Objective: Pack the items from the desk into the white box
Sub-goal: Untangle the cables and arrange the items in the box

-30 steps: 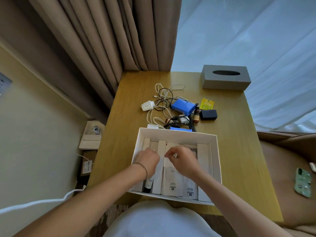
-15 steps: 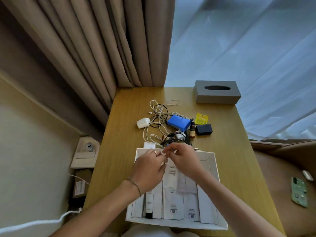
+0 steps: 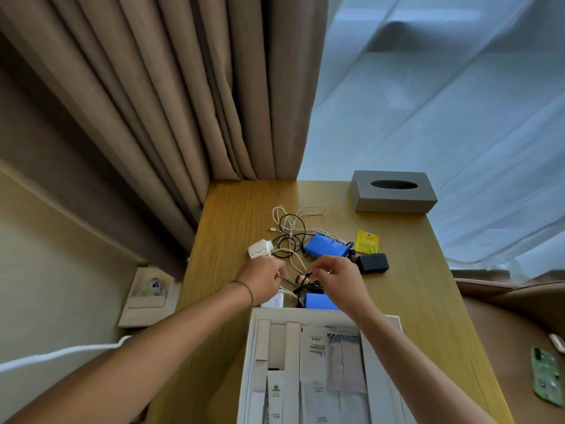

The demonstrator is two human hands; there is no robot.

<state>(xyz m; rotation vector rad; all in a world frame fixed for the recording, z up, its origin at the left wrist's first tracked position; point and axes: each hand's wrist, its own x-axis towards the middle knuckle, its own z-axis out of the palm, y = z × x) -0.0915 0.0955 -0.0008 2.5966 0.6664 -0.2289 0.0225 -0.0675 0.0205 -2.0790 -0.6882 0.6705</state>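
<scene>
The white box sits at the desk's near edge, holding white sachets and slim cartons. Both hands are past its far rim, over a tangle of cables. My left hand is curled with its fingertips pinched on a white cable. My right hand pinches a black cable end beside a small brown bottle. Around them lie a white charger, a blue pack, a second blue pack, a yellow packet and a black adapter.
A grey tissue box stands at the desk's far right corner. Curtains hang behind the desk. A wall socket and a white cord are on the left. A phone in a green case lies on the brown seat to the right.
Both hands left the inside of the white box and moved forward over its far rim to the cable tangle. The camera tilted up, so the box now sits lower in view.
</scene>
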